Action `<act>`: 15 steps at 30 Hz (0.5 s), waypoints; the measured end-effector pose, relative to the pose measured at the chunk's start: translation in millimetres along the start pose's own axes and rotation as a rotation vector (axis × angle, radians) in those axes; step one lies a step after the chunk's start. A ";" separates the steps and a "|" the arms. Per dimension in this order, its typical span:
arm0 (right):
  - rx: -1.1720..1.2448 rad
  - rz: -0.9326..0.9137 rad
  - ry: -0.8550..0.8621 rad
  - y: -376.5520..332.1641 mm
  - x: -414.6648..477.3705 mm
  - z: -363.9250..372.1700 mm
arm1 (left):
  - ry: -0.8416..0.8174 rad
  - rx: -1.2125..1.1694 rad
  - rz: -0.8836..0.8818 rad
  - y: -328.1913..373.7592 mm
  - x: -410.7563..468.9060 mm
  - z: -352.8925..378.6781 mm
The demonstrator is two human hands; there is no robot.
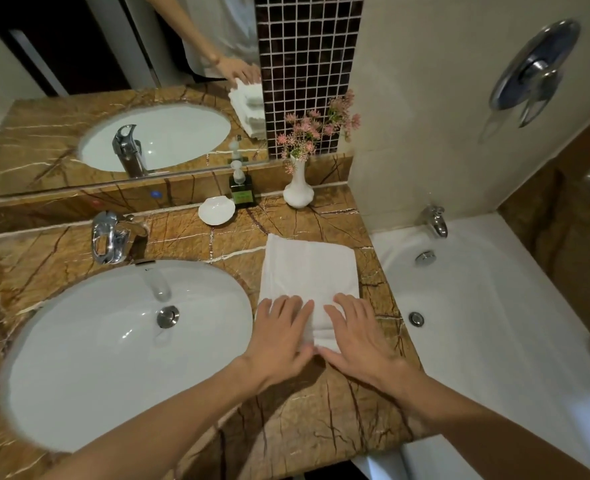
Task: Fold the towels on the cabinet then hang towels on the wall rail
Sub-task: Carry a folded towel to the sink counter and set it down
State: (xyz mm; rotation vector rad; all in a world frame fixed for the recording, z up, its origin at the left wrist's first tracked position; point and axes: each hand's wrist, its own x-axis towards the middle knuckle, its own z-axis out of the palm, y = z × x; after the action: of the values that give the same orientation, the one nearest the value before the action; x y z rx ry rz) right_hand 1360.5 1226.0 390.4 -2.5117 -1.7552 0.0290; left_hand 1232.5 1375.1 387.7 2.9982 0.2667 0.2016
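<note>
Brown veined marble forms the countertop (321,410) that fills the lower middle of the frame, with a white oval sink (113,341) set into it at lower left and a chrome tap (110,240) behind the sink. A folded white towel (307,268) lies flat on the marble just beside the sink's edge, at centre frame, its long side running away from the person. Both hands lie on the near end of the towel. The left hand (279,337) is flat with fingers straight and slightly spread, palm down on the cloth. The right hand (359,337) lies just beside it in the same way, fingers straight, pressing the towel and gripping nothing. The 2 hands are close together, and their thumbs nearly meet over the towel's near edge.

Beyond the towel, toward the wall, stand a white soap dish (216,210), a dark soap bottle (241,190) with a pump, and a white vase (297,188) of pink flowers (314,129). A mirror (79,98) covers the upper left and reflects the sink, an arm and a stack of white towels. Dark mosaic tile (307,64) runs up beside the mirror. A white bathtub (494,306) occupies the right of the frame, with a chrome spout (435,220) at its far end and a round chrome control (532,71) on the wall at upper right.
</note>
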 end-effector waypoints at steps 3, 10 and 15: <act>0.049 0.004 0.062 4.9 9.0 -11.7 | 0.072 0.001 -0.029 -6.8 18.3 -17.6; 0.061 0.063 -0.010 13.7 47.7 -29.9 | -0.136 0.012 -0.167 -25.1 62.6 -20.4; 0.027 0.050 -0.162 19.2 61.5 -18.5 | -0.230 0.080 -0.160 -30.2 70.5 -2.1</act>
State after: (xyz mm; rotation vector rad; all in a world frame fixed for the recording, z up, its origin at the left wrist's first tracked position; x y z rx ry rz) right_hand 1400.8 1276.2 409.2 -2.5996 -1.7327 0.2650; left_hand 1295.9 1417.7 394.2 3.0209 0.4968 -0.1716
